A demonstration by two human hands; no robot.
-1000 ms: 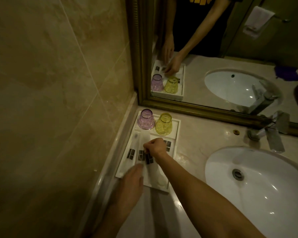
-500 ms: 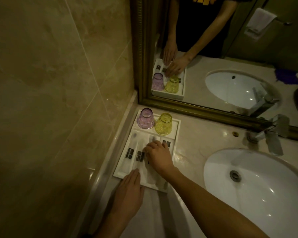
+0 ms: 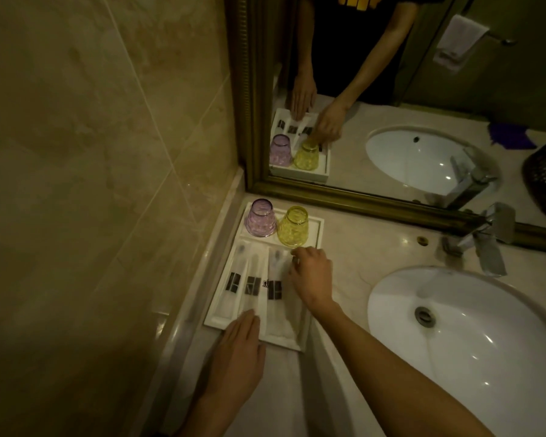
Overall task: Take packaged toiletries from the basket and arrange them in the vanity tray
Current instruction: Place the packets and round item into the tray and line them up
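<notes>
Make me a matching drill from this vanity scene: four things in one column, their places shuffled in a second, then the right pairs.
Things
1. purple cup
2. yellow cup
3. left hand
4. right hand

Places
A. flat on the tray's near edge
B. tray's far left corner, by the wall
C. just in front of the yellow cup, at the tray's right side
D. beside the purple cup, toward the sink

Pairs: 1-B, 2-D, 3-A, 4-C
</notes>
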